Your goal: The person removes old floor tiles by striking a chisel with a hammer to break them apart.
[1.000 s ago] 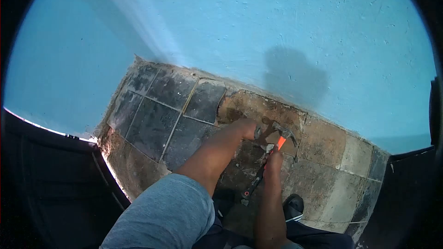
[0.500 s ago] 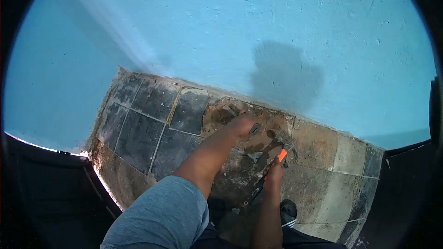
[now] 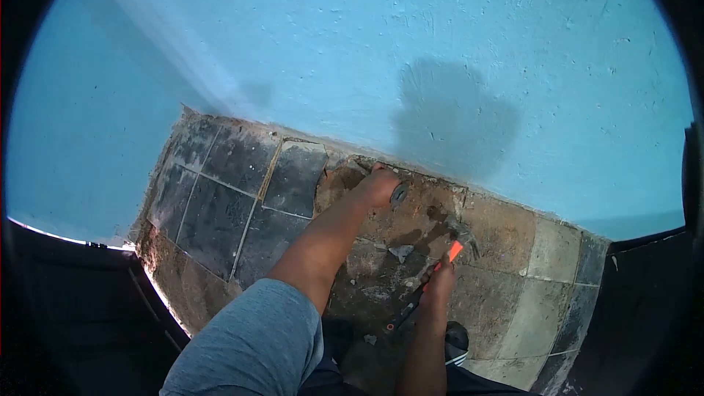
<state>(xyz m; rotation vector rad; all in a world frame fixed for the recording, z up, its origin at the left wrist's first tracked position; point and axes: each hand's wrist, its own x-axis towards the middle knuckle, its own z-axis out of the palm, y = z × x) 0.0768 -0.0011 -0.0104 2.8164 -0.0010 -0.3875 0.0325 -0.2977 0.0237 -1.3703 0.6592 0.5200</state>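
My left hand (image 3: pixel 380 185) is closed round a chisel, low against the foot of the wall. The chisel's grey round end (image 3: pixel 399 193) sticks out toward me, and most of its shaft is hidden by my fingers. Lower and to the right, my right hand (image 3: pixel 438 282) grips a claw hammer (image 3: pixel 456 251) with an orange and black handle. Its dark metal head is up near the broken floor, apart from the chisel. Beneath both hands lies bare, rough brown ground (image 3: pixel 414 216) where tiles are gone. A grey broken tile piece (image 3: pixel 401 252) rests between the hands.
A blue wall (image 3: pixel 315 44) rises along the far edge. Dark tiles (image 3: pixel 216 213) cover the floor at left, one with a broken edge (image 3: pixel 297 176). Paler tiles (image 3: pixel 554 249) lie at right. My shoe (image 3: pixel 456 341) stands near the hammer handle, and dark panels flank both sides.
My left hand with the chisel has shifted slightly up and left, closer to the wall. The hammer in my right hand has dipped a little. The view has moved slightly.
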